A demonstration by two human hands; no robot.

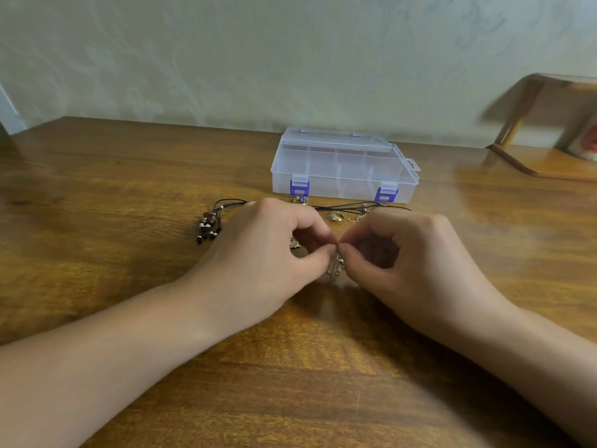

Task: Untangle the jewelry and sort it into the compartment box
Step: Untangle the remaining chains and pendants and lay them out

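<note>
A: Both hands, left (274, 250) and right (403, 253): grip?
B: Each pinches the silver charm chain (336, 266) above the bench (97, 189). Compartment box (342, 166) closed, twelve o'clock; cord necklace (210, 221) at ten.

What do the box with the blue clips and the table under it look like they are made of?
The compartment box looks like clear, slightly frosted plastic: its inner dividers show through the walls and closed lid. Its latches look like opaque blue plastic. The table looks like varnished wood, or a wood-look veneer: brown grain with a glossy sheen.
</note>
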